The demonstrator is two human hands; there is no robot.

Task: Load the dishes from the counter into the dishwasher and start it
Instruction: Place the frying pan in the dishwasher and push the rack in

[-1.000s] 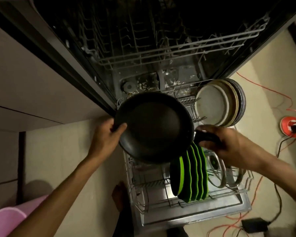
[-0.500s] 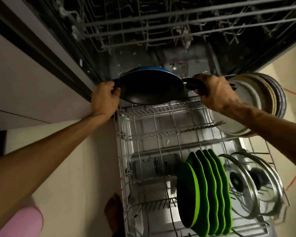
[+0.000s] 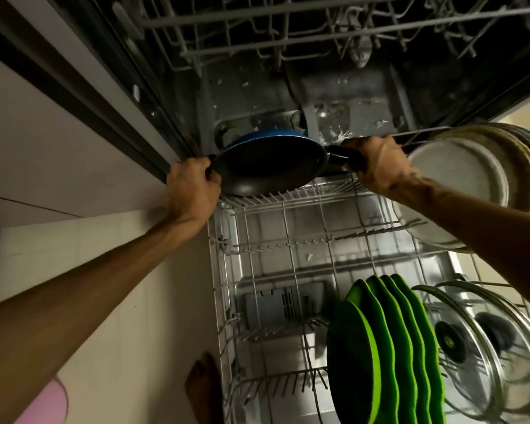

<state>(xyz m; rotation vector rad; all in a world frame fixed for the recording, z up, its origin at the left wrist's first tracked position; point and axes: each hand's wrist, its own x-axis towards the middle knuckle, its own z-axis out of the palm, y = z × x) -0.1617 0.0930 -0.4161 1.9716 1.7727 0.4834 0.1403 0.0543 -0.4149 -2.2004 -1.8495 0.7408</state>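
now we are gripping the frying pan [image 3: 270, 166] with both hands, left hand [image 3: 190, 191] clamped on its rim and right hand [image 3: 377, 166] on its handle, seating it at the lower rack's [image 3: 288, 240] far end, probably tilting next.

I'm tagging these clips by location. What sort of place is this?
Most likely a home kitchen. An open dishwasher fills the view, its pulled-out lower rack holding green plates and glass pot lids, while the left hand and right hand set a frying pan at its back.
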